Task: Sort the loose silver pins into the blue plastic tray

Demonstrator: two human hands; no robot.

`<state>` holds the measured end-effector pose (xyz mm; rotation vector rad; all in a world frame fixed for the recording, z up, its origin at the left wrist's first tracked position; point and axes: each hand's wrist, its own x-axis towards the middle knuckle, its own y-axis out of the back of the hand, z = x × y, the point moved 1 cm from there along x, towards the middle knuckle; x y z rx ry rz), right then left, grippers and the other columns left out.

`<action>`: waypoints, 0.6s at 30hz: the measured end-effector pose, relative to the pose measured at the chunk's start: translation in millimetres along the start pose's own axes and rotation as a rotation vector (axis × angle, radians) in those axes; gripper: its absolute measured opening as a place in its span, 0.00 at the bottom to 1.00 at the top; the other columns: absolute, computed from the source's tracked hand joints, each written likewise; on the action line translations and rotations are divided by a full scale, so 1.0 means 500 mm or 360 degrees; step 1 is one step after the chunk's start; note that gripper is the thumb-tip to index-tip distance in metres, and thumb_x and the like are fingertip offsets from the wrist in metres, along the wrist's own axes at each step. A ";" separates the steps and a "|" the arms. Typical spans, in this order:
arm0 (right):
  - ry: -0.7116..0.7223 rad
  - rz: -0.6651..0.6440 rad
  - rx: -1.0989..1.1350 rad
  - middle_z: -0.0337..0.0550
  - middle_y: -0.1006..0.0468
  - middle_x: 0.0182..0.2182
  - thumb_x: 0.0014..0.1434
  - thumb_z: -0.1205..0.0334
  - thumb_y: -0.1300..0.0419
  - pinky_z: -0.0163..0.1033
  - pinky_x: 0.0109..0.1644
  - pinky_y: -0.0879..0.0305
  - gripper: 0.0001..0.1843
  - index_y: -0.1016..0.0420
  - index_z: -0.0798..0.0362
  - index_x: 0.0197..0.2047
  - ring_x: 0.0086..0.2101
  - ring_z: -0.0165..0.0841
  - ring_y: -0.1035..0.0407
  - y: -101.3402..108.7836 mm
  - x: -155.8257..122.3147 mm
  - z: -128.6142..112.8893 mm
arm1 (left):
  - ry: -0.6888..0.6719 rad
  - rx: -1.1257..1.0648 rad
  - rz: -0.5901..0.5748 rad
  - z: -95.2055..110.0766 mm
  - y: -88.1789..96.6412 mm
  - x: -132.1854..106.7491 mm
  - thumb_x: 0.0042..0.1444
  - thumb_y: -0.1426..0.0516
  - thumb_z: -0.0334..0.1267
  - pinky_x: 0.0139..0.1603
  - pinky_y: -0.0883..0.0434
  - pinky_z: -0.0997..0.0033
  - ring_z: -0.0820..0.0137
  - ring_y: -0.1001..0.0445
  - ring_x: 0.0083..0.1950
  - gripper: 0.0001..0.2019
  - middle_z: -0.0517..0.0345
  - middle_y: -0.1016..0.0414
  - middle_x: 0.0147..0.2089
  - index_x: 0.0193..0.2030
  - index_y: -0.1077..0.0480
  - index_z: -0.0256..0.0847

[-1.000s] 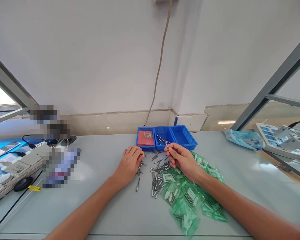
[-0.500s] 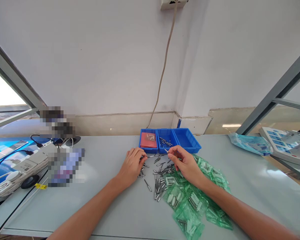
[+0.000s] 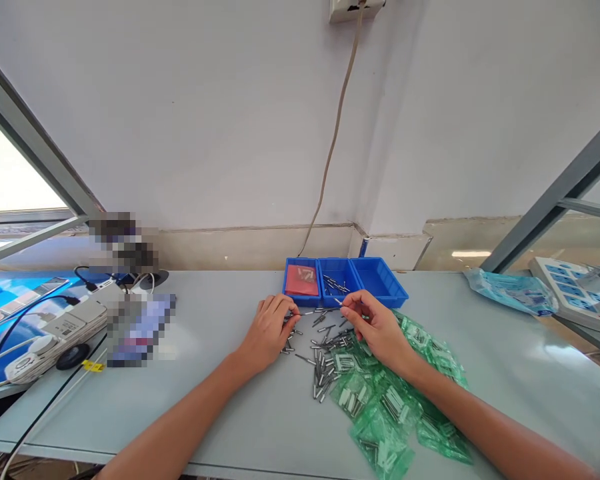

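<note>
Several small metal pins lie scattered on the grey table between my hands. My left hand rests on the table with its fingers curled over some pins at the left edge of the pile. My right hand pinches one metal pin by its end, just in front of the blue trays. A heap of small green plastic bags holding more pins lies under and beside my right forearm.
Three joined blue trays stand at the wall: red pad in the left one, pins in the middle one. Power strips and cables lie at left. A blue packet and another strip are at right. A cord hangs down the wall.
My right hand has come down from near the middle tray toward the table, still pinching a pin. A loose pin near my left hand shifted. The view has tilted up and left slightly.
</note>
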<state>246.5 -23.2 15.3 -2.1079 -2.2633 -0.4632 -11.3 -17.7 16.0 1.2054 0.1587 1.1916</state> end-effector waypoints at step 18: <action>-0.0026 -0.0033 -0.0019 0.34 0.33 0.30 0.68 0.45 0.39 0.36 0.24 0.36 0.14 0.29 0.47 0.44 0.22 0.28 0.38 0.003 -0.003 -0.003 | 0.0256 -0.0391 0.0113 0.006 0.006 0.005 0.74 0.48 0.40 0.50 0.30 0.63 0.63 0.29 0.48 0.08 0.55 0.25 0.45 0.44 0.29 0.43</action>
